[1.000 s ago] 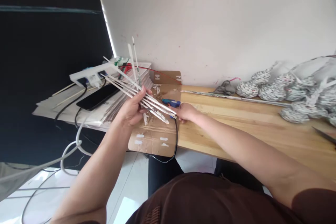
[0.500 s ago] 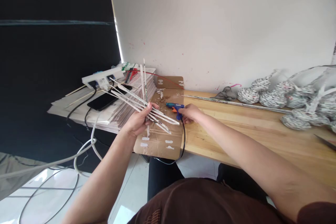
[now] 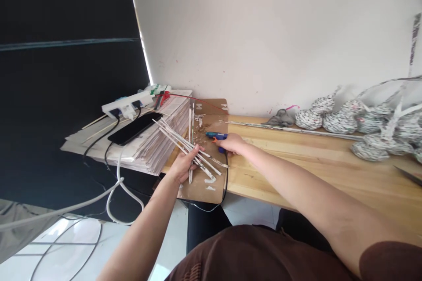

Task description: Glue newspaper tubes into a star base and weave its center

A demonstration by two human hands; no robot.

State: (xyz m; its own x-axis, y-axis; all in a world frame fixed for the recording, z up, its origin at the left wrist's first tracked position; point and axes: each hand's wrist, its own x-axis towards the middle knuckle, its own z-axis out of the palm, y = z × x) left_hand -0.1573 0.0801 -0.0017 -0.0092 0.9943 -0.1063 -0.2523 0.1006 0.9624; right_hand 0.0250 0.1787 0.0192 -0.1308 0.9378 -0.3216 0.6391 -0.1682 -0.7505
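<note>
My left hand [image 3: 184,164] is closed around a crossed bundle of thin paper sticks [image 3: 171,134], low over the cardboard sheet [image 3: 198,189]. Some sticks point up and away, others fan out to the right. Just to the right, my right hand [image 3: 232,144] grips the handle of a blue glue gun [image 3: 216,135] with an orange trigger. Its nozzle points left over the cardboard, beyond the sticks, and a black cord hangs from the handle. Small paper scraps [image 3: 199,119] lie at the back of the cardboard.
At left, a paper stack [image 3: 165,140] bears a phone [image 3: 134,128] and a power strip [image 3: 128,103]. Long rods [image 3: 293,130] lie along the wooden table [image 3: 280,175]. Woven paper shapes [image 3: 341,118] and a grey cloth [image 3: 280,118] sit by the wall; a dark blade [image 3: 409,175] lies far right.
My left hand has moved right and nearer my body with the sticks, which sit lower and partly turned. The glue gun has turned slightly in my right hand. The view has shifted a little.
</note>
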